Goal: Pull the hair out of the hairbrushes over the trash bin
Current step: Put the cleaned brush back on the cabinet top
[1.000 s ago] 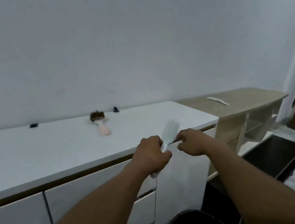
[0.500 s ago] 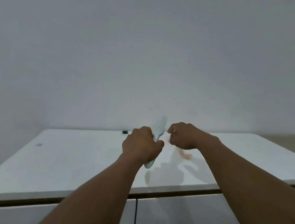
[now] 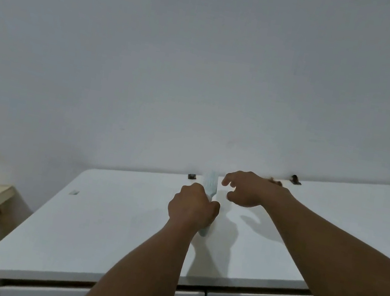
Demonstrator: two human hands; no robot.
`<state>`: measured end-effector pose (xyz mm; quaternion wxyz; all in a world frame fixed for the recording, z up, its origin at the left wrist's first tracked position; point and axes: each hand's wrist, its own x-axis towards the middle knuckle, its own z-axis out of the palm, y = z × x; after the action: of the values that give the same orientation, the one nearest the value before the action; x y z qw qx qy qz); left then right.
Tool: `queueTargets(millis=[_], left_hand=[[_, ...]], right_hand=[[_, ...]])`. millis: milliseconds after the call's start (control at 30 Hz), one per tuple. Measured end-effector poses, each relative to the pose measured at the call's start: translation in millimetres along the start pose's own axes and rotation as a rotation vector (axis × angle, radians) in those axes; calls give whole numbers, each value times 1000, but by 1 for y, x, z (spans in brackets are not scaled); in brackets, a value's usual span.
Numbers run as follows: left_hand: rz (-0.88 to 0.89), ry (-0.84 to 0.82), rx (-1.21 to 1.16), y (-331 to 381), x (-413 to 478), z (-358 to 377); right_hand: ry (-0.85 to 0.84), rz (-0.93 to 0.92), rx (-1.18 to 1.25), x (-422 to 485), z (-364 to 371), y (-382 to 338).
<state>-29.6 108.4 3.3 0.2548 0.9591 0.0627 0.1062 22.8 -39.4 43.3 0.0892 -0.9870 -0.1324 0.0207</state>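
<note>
While the left hand (image 3: 192,206) keeps a closed fist around the handle of the pale hairbrush (image 3: 210,183), the brush stands almost upright out of that grip. Its long axis runs from the handle tip poking out beneath the fist up to the bristle head just above the knuckles, leaning a little away from the person. The right hand (image 3: 249,190) is the nearer free hand. It hovers just to the right of the brush head, level with it and a narrow gap away. Its fingers (image 3: 226,180) are loosely curved and parted from the thumb, pinching nothing that shows. Motion blur hides which way the bristles face, and whether any strands lie in them or cling to those fingertips. My judgement is that the coming move turns on this short sideways gap: the right fingertips need only close leftward onto the head and rake along the axis, away from the holding fist. Both hands hang above the white cabinet top (image 3: 110,224), and the trash bin is nowhere in view, so the pair would likely have to swing over it before any hair is dropped. Beyond the right wrist, a brown tuft of what seems a second brush (image 3: 275,181) peeks out by the wall.
</note>
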Motion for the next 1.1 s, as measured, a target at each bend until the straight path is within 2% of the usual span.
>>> queueTargets(millis=[333,633,867,1100], left_hand=[[-61,-49,40,3,28,36],[-103,-46,26,0,28,45],[-100,-23,59,12,12,27],[20,-12,64,53,-15,14]], right_hand=[[-55,-5,41,39,34,26],[-97,-12,39,36,58,25],[-71,46,58,6,29,38],[-9,111,51,-31,-4,65]])
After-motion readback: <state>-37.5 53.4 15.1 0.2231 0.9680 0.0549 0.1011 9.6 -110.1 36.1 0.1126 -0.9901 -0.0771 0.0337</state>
